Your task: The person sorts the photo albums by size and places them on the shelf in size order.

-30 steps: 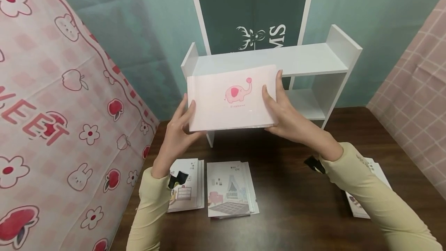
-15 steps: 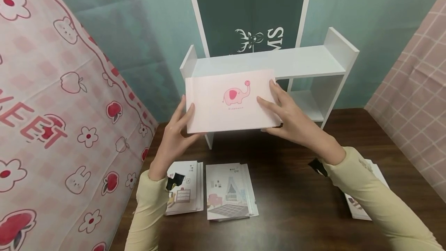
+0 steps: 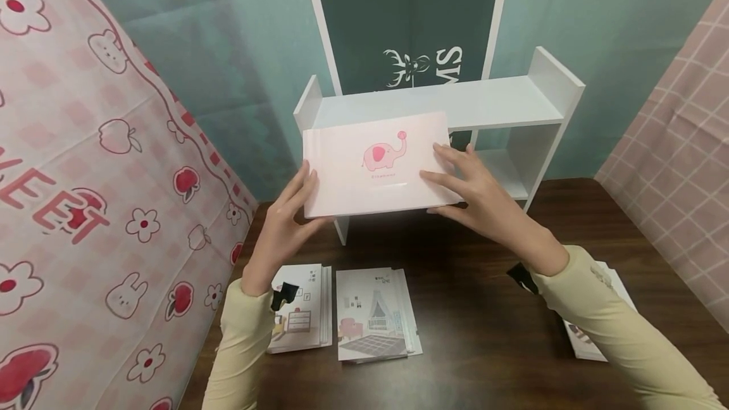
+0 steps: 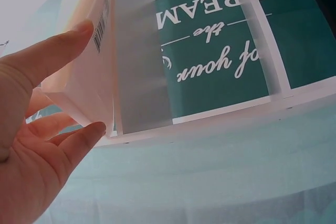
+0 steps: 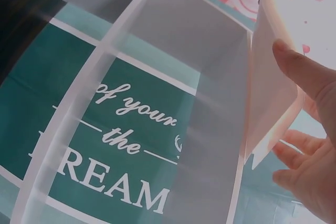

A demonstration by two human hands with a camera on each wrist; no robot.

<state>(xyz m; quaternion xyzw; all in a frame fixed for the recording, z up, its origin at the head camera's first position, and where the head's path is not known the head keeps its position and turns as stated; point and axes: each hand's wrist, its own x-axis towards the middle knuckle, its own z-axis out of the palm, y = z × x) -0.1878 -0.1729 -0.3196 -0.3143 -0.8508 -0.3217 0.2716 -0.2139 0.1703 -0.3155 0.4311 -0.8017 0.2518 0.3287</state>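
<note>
A thin stack of pink notebooks [image 3: 353, 188], the top cover printed with a pink elephant, is held up in front of the white shelf [image 3: 490, 103]. My left hand [image 3: 287, 217] grips its left end, fingers at the side edge and thumb at the lower edge. At the right end my right hand [image 3: 478, 192] holds it, with fingertips over the cover and thumb at the lower edge. In the left wrist view a barcode shows on the underside of the notebooks [image 4: 79, 72]. The right wrist view shows the notebooks [image 5: 273, 77] beside the shelf edge [image 5: 247, 103].
On the dark wooden table [image 3: 473, 334] lie two notebook piles, one with a drawer-chest cover [image 3: 304, 321] and one with a canopy-bed cover [image 3: 373, 318]. Another pile [image 3: 589, 340] is partly hidden under the right sleeve. Patterned cloths hang at left and right.
My right hand's fingers have shifted down and spread over the cover's right end. The left hand keeps its grip, and the notebooks stay at nearly the same place.
</note>
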